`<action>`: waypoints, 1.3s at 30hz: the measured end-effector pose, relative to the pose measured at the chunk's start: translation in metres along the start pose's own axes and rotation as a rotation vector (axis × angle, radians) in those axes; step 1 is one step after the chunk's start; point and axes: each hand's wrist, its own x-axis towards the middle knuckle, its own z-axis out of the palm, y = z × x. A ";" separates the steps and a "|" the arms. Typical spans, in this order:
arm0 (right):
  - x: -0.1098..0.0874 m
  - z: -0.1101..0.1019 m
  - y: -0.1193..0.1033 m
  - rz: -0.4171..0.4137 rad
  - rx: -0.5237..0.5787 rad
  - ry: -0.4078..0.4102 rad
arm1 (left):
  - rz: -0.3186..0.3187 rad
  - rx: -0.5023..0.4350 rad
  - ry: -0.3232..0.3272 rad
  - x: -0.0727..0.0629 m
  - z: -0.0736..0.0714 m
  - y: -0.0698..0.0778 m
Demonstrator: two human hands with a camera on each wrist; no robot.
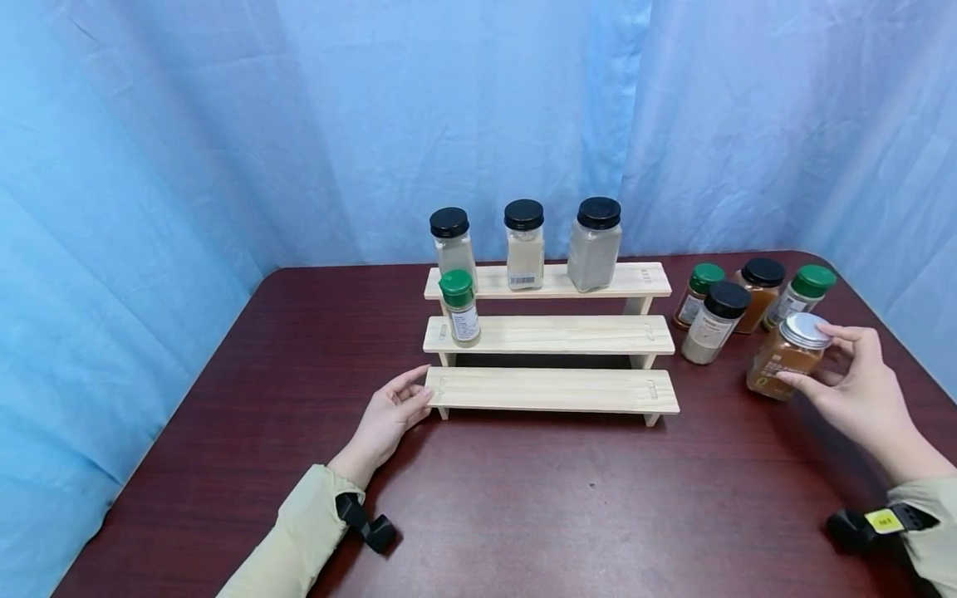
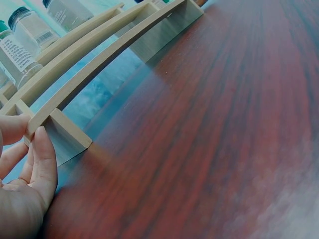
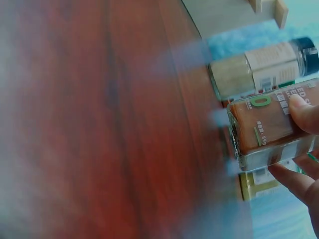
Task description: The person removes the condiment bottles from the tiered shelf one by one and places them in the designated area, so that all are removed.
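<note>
At the right, my right hand (image 1: 860, 386) grips a square glass spice jar (image 1: 781, 364) of orange-brown powder with a silver lid. In the right wrist view the thumb presses the printed face of this jar (image 3: 271, 122), and fingers hold its other side. The jar leans a little; whether its base touches the table cannot be told. My left hand (image 1: 392, 411) pinches the left end of the lowest board of a three-tier wooden rack (image 1: 549, 390). The left wrist view shows thumb and fingertips at that board's corner (image 2: 37, 119).
Black-lidded jars (image 1: 525, 245) stand on the top tier, and a green-capped bottle (image 1: 463, 320) on the middle tier's left end. Right of the rack are a black-lidded pale jar (image 1: 714, 324), a black-lidded brown jar (image 1: 758, 295) and green-capped bottles (image 1: 800, 297). Blue curtains (image 1: 449, 124) surround the table.
</note>
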 end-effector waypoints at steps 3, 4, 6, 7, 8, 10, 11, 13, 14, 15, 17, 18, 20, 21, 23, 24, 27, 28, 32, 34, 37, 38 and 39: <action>0.003 -0.004 -0.008 0.022 -0.004 -0.005 | -0.002 0.006 0.005 0.000 0.000 0.000; 0.004 -0.005 -0.013 0.026 0.000 -0.008 | -0.002 0.008 0.006 0.000 0.000 0.000; 0.005 -0.006 -0.020 0.035 0.004 -0.015 | -0.002 0.013 0.007 0.000 0.000 0.000; 0.006 -0.007 -0.023 0.038 -0.001 -0.016 | -0.002 0.015 0.006 0.000 0.000 -0.001; 0.007 -0.007 -0.025 0.044 -0.004 -0.019 | -0.002 0.017 0.007 0.000 0.000 -0.001; 0.009 -0.007 -0.028 0.047 -0.002 -0.027 | -0.002 0.021 0.008 0.000 0.000 -0.001; 0.010 -0.007 -0.028 0.046 0.001 -0.033 | -0.002 0.022 0.009 0.000 -0.001 0.000; 0.012 -0.007 -0.028 0.033 0.006 -0.049 | -0.002 0.024 0.010 0.000 -0.001 0.000; 0.014 -0.007 -0.028 0.021 0.012 -0.056 | -0.002 0.025 0.010 0.000 -0.001 0.000; 0.015 -0.007 -0.028 0.005 0.022 -0.065 | -0.003 0.025 0.010 0.000 -0.001 0.000; 0.017 -0.007 -0.028 -0.029 0.040 -0.077 | -0.003 0.023 0.009 0.000 -0.001 0.000; 0.018 -0.006 -0.028 -0.046 0.046 -0.083 | -0.002 0.024 0.008 0.000 -0.001 0.000; 0.020 -0.006 -0.029 -0.072 0.054 -0.088 | -0.003 0.019 0.005 0.000 -0.001 0.000; 0.020 -0.006 -0.030 -0.078 0.057 -0.091 | -0.003 0.016 0.005 0.000 -0.001 0.000; 0.021 -0.005 -0.031 -0.080 0.055 -0.091 | -0.002 0.012 0.003 0.001 -0.001 -0.001; 0.022 -0.005 -0.031 -0.075 0.053 -0.093 | -0.001 0.011 0.001 0.001 -0.001 -0.001; 0.025 -0.005 -0.030 -0.056 0.052 -0.100 | 0.001 0.007 0.004 0.001 0.000 0.000; 0.026 -0.005 -0.030 -0.052 0.051 -0.101 | 0.002 0.007 0.005 0.001 0.000 0.000; 0.030 -0.006 -0.030 -0.033 0.012 -0.099 | 0.003 0.003 0.006 0.001 0.000 0.001; 0.030 -0.007 -0.030 -0.025 -0.017 -0.091 | 0.004 0.002 0.003 0.001 0.000 0.000; 0.030 -0.008 -0.031 -0.031 -0.043 -0.079 | 0.005 0.002 0.003 0.001 0.000 0.000; 0.030 -0.008 -0.031 -0.034 -0.038 -0.077 | 0.005 0.004 0.002 0.001 0.000 0.000; 0.030 -0.007 -0.031 -0.034 -0.032 -0.078 | 0.005 0.004 0.002 0.001 0.000 0.000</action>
